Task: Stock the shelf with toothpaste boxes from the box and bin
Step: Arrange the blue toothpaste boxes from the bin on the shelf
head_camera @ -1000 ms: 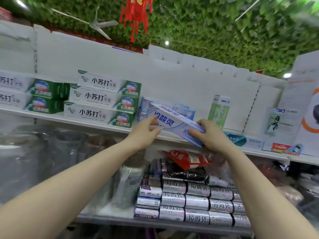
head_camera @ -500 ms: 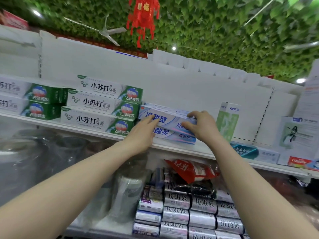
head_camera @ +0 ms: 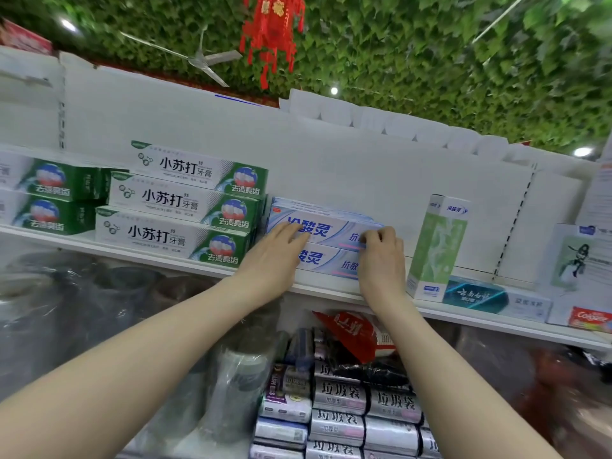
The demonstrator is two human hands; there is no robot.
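left hand point(head_camera: 276, 258) stretched forward, fingers straight; right hand point(head_camera: 381, 260) alongside, fingers curled.

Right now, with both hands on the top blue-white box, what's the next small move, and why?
Probably let go and draw both hands back. The top blue-white box already lies flat on the lower blue-white box, close beside the green stack; the left hand only rests flat fingers on its front and the right hand curls over its right end.

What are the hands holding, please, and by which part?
The top blue toothpaste box: left hand presses its front, right hand grips its right end.
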